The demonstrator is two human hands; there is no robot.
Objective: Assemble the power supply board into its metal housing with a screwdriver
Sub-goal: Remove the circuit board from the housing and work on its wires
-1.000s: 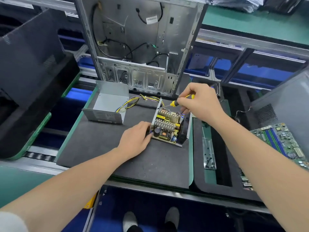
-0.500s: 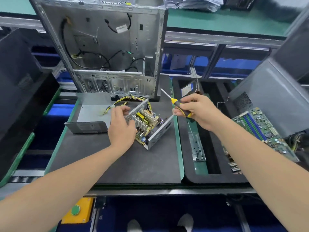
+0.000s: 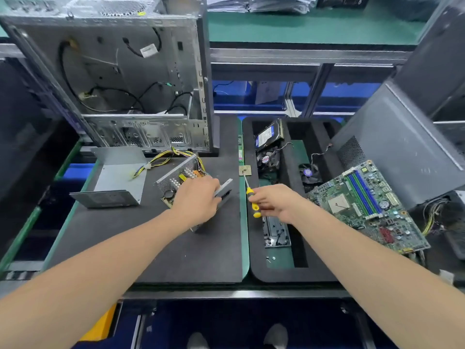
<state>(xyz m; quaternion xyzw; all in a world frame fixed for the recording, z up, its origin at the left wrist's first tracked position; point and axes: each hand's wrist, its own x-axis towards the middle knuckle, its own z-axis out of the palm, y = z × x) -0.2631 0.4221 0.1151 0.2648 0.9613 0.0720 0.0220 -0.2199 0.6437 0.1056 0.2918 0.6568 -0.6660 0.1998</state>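
1. Head view: the left hand (image 3: 196, 200) curls over the metal housing (image 3: 169, 178), fingers gripping its right-hand wall; the housing sits tilted on the black mat (image 3: 176, 248).
2. The power supply board (image 3: 185, 175) lies inside the housing, partly hidden by that hand, with its yellow wires (image 3: 161, 158) trailing toward a loose metal cover (image 3: 118, 180).
3. The right hand (image 3: 275, 201) holds the screwdriver (image 3: 252, 200) by its yellow handle, tip pointing away, just beside the housing and not touching it.
4. A motherboard (image 3: 364, 205) leans at the right.
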